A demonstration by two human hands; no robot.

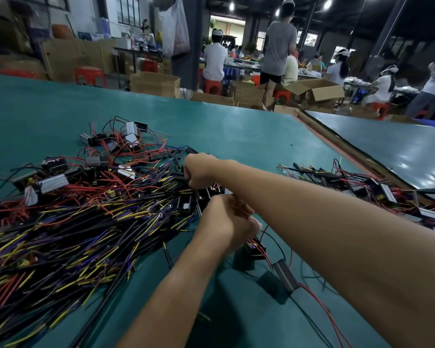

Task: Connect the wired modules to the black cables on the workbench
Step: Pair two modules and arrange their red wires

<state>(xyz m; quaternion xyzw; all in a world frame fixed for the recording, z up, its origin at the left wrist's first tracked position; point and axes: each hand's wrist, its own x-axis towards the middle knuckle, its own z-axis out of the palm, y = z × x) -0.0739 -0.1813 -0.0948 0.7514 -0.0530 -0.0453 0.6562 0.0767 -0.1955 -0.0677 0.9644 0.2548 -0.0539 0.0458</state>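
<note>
Head view, looking down on a green worktop (236,136). To the left of the hands, a broad heap of black cables (86,234) with yellow and purple tips, most lying slantwise from near left to far right. Behind that heap, a looser scatter of wired modules (53,182): small metal boxes trailing red wire. Well apart on the right, a smaller tangle (362,182) of cables and boxes, perhaps pairs already joined, though too knotted to tell.

Right hand (201,169) stretched across to the far edge of the cable heap, curled into a fist around what looks like a single cable end (180,175). Fingertips hidden, so that grip judged rather than plainly seen. Left hand (226,222) closer in, just under the right wrist, fingers bunched and pinching thin red leads (258,243) running down to a module (285,275) below and to its right. Cannot tell whether resting on the worktop or hanging just above it.

Probably picking a cable to mate with the held leads. Beyond and to the left of the left hand, the gripped cable, long axis pointing roughly back toward that hand, right hand the nearer. Calls for drawing it end first toward the left hand. Some risk of dragging neighbouring cables along.
</note>
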